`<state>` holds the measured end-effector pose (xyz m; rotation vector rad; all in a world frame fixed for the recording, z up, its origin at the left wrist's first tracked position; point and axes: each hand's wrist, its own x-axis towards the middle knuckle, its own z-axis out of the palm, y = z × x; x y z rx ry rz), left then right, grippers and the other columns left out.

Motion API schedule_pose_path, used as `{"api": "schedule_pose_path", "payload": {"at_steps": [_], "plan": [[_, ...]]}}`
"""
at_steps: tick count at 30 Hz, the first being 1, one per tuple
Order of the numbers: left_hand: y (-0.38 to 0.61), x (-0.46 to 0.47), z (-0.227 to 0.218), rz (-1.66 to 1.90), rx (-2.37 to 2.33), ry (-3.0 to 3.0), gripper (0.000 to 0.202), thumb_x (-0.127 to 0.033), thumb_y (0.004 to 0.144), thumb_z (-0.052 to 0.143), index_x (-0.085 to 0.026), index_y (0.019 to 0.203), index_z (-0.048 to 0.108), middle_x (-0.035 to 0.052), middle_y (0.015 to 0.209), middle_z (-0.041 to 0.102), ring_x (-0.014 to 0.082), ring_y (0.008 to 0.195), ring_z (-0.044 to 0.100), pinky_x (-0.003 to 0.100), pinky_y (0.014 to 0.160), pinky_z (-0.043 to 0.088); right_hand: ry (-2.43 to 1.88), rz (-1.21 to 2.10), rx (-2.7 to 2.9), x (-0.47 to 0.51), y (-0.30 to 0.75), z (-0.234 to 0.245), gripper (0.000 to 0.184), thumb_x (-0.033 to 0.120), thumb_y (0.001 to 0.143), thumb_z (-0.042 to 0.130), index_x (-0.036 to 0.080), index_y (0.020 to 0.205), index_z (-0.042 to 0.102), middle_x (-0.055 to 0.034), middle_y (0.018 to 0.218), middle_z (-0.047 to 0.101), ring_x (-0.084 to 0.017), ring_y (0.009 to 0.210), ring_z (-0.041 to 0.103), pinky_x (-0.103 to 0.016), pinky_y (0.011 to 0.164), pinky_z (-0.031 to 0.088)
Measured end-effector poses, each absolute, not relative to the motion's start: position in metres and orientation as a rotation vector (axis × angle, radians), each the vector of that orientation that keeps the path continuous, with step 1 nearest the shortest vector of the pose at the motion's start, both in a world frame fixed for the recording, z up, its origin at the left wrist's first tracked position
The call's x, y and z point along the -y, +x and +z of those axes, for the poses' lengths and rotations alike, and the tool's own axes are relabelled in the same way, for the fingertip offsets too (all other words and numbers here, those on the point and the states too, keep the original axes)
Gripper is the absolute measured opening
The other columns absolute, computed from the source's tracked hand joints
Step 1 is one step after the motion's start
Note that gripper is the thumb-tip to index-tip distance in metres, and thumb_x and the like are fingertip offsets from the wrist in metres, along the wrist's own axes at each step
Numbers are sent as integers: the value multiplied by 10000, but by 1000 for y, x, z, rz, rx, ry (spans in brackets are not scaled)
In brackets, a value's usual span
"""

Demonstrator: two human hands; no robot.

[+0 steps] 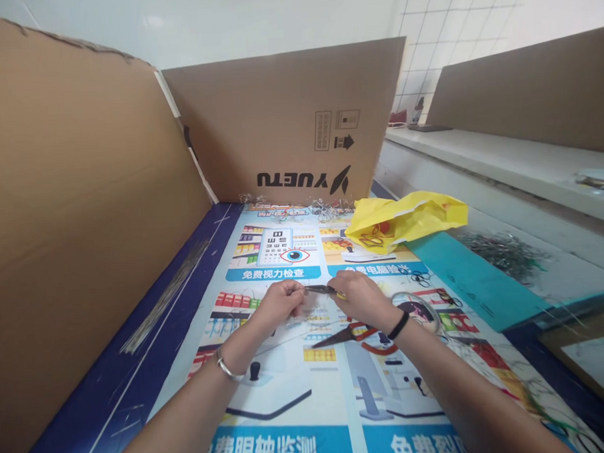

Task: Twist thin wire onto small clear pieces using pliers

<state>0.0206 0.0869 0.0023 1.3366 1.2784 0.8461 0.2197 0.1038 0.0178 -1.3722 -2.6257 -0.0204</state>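
Note:
My right hand (361,296) is closed around a small pair of pliers (317,289) with dark jaws and a bit of yellow handle showing. The jaws point left and reach the fingertips of my left hand (281,302). Those fingers are pinched together; what lies between them is too small to make out. Below my hands, a second pair of pliers (343,336) with long dark jaws and red-orange handles rests on the printed sheet (334,399). A clear round dish (416,313) sits beside my right wrist.
A yellow bag (426,214) lies open at the back right. Tangled wire pieces (503,254) are heaped beyond a teal board (477,282). Straight thin wires (167,296) lie at the left. Cardboard panels (257,108) stand at the left and back.

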Motion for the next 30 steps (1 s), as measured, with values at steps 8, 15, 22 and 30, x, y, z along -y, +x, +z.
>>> {"api": "schedule_pose_path", "payload": {"at_steps": [8,15,22,30], "plan": [[14,-91,-5,819,-1217,1347,99,-249,717,504,-168,661,508,-45,444,502,58,373,411,173,414,277,-1349,-31,2663,-104,219,14,163,150,771,459,180,817,612,-38,788,581,-153,784,510,-245,699,322],[9,-91,-2,759,-1120,1382,154,-301,728,527,-162,665,504,-43,430,503,65,385,422,181,436,279,-1310,-36,2706,-105,221,13,155,156,765,451,189,797,599,-23,779,579,-139,748,515,-235,652,315],[7,-92,-4,753,-1105,1402,150,-291,745,514,-166,666,495,-42,452,509,58,390,407,181,447,296,-1363,-21,2708,-102,219,13,173,141,747,446,191,805,601,-30,798,591,-145,768,525,-234,650,322],[8,-91,-2,747,-1133,1411,125,-270,737,506,-165,670,495,-42,442,507,61,388,419,177,437,291,-1380,15,2699,-101,218,11,168,164,769,441,195,822,598,-35,844,606,-146,788,539,-231,659,329]]}}
